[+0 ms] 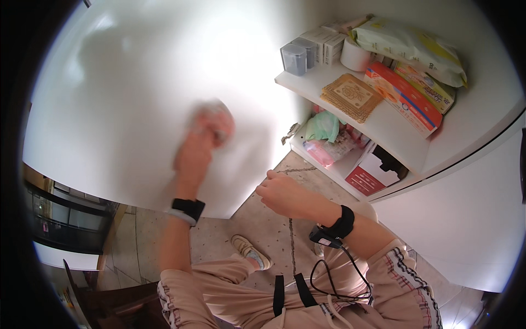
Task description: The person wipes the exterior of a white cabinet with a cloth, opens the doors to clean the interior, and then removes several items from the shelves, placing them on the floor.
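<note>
My left hand [195, 156] is pressed near the middle of a glossy white cabinet door [139, 172]. Under its fingers is a pink-and-white cloth [213, 121], blurred by motion. My right hand [283, 194] is curled beside the door's lower right edge, with no object visible in it. Whether its fingers touch that edge cannot be made out. A metal hinge [291, 133] juts out between the door and the cabinet.
On the upper cabinet shelf [404, 140] are a woven coaster [351, 98], an orange carton [402, 98], a wipes pack [411, 47] and lidded plastic containers [294, 59]. Below sit a green plastic bag [324, 126] and a red-and-white box [367, 179]. A black cable [349, 257] hangs from my right wrist.
</note>
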A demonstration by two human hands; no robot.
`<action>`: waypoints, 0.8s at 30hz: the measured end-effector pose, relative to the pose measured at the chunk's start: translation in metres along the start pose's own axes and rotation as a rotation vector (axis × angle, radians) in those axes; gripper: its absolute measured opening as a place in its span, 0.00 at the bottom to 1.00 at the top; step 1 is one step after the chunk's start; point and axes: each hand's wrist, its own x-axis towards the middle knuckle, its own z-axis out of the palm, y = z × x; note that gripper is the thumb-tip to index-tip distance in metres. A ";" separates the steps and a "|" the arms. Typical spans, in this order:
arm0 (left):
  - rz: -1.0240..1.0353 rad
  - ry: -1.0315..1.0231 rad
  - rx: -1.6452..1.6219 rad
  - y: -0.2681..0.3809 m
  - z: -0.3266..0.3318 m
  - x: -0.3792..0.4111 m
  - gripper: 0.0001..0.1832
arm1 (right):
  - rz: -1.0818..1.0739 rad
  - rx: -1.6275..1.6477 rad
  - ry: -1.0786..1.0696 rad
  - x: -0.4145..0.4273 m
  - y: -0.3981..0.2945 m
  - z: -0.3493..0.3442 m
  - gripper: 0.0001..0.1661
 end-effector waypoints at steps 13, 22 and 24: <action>-0.375 -0.027 -0.974 0.065 0.040 -0.078 0.17 | 0.238 0.382 0.284 0.015 -0.016 0.012 0.60; -0.288 0.495 -0.286 0.041 -0.031 -0.082 0.22 | 0.511 1.357 0.599 0.052 0.004 0.011 0.37; -0.230 0.688 0.217 0.035 -0.048 -0.077 0.23 | 0.607 1.469 0.794 0.057 0.019 0.015 0.40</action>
